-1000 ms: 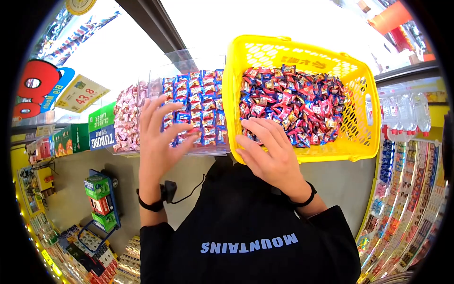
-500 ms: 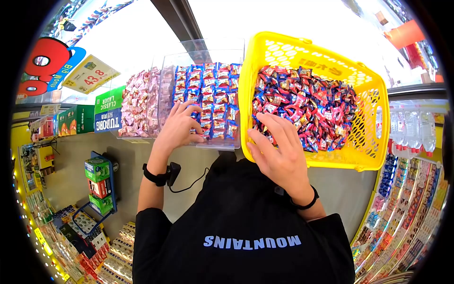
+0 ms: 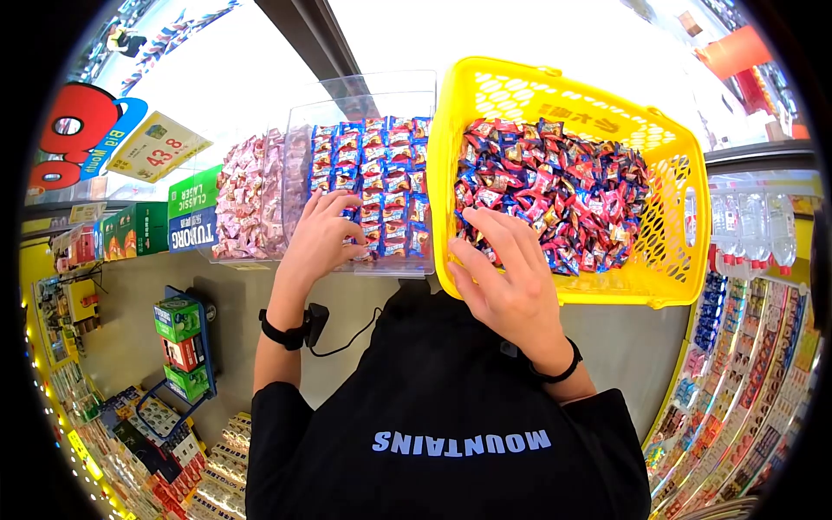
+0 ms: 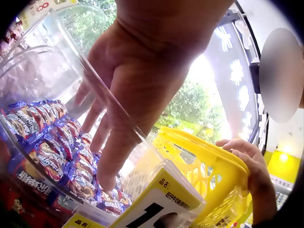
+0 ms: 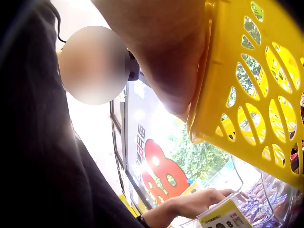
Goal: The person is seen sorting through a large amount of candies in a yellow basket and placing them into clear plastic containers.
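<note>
- Reaching into the bin (image 3: 364, 91), the left hand (image 3: 325, 232) lies released; fingers straight and spread, tips on the blue sweets (image 3: 394, 165) in the front rows; the left wrist view shows nothing pinched.
- Bin: clear walls; stands just left of the basket (image 3: 669, 251); cannot tell whether the two touch; blue sweets packed in neat rows inside it.
- Right hand (image 3: 513, 282) grasps the basket at its near rim; fingers hooked over the rim onto the mixed sweets (image 3: 563, 186); heel of the palm against the outer wall in the right wrist view.
- Basket: yellow, slotted walls; heaped with mixed sweets in red and blue wrappers.
- Pink sweets (image 3: 247, 204) fill a second clear compartment just left of the blue ones.
- Label (image 4: 161, 202), yellow and white, fixed at the bin's front lip, below the left fingers.
- Green boxes (image 3: 173, 227) left of the pink sweets; price card (image 3: 156, 147) above them; bottles (image 3: 750, 217) right of the basket.
</note>
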A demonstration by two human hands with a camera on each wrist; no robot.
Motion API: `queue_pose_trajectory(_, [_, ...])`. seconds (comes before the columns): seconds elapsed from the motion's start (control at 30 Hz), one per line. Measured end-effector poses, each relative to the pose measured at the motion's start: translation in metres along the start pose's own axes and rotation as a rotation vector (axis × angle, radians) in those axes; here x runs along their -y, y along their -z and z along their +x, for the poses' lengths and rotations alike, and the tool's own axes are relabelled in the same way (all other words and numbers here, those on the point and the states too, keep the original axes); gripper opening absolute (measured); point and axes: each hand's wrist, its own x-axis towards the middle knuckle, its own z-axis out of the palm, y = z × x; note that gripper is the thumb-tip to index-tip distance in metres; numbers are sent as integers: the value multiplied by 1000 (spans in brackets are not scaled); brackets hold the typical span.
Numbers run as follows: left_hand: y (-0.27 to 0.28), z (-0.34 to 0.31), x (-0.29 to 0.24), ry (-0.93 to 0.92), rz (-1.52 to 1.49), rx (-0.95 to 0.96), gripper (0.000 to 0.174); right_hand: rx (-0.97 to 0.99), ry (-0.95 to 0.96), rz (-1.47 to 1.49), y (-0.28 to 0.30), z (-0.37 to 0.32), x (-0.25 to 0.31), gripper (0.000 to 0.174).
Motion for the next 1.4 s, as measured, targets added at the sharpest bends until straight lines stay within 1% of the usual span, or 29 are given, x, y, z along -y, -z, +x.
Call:
queue_pose_trajectory(0.1, [-1, -4, -5, -34, 10, -99, 17, 2, 10, 3, 1, 1, 0, 30])
queue_pose_trajectory(0.2, [1, 0, -23, -65, -62, -424, 17, 5, 26, 9, 2, 3, 1, 29])
queue_pose_trajectory(0.23, [3, 1, -31, -62, -128, -475, 21, 7, 32, 9, 3, 2, 1, 29])
queue_pose_trajectory(0.33, [-12, 8, -40, -56, -167, -485, 28, 25, 72, -3, 5, 1, 1, 29])
queue_pose_trajectory(0.37, [-20, 10, -40, -66, -125, -486, 32, 40, 91, 20, 9, 1, 1, 31])
queue_pose_trajectory(0.4, [-26, 10, -40, -65, -76, -491, 33, 68, 90, 46, 16, -1, 0, 32])
queue_pose_trajectory(0.47, [-37, 9, -37, -63, 21, -508, 33, 123, 89, 95, 37, -7, -6, 35])
queue_pose_trajectory(0.5, [-43, 6, -33, -28, -39, -492, 34, 151, 61, 60, 49, -11, -10, 38])
queue_pose_trajectory(0.6, [-42, 3, -35, 2, -11, -587, 34, 210, 51, -56, 96, -4, -26, 34])
queue_pose_trajectory(0.7, [-43, 6, -37, -15, -16, -581, 37, 296, 29, -150, 127, 14, -49, 28])
queue_pose_trajectory(0.8, [-42, 7, -35, -13, -52, -551, 37, 492, -27, -165, 137, 33, -75, 30])
queue_pose_trajectory(0.83, [-42, 6, -35, -4, -74, -547, 37, 575, -44, -141, 136, 44, -81, 27])
queue_pose_trajectory(0.9, [-42, 6, -35, 1, -103, -541, 36, 674, 8, -151, 122, 54, -98, 26])
queue_pose_trajectory(1.03, [-44, 6, -33, -10, -141, -545, 32, 888, 71, -170, 65, 53, -134, 27])
queue_pose_trajectory(1.13, [-45, 5, -32, -18, -154, -561, 31, 1037, 128, -249, 31, 52, -147, 26])
queue_pose_trajectory(1.17, [-45, 5, -32, -19, -160, -564, 31, 1073, 143, -237, 20, 50, -158, 26])
queue_pose_trajectory(1.3, [-47, 4, -32, -19, -169, -581, 29, 1050, 171, -300, 9, 49, -151, 32])
queue_pose_trajectory(1.4, [-47, 4, -34, -16, -186, -584, 28, 1160, 185, -487, 10, 53, -134, 29])
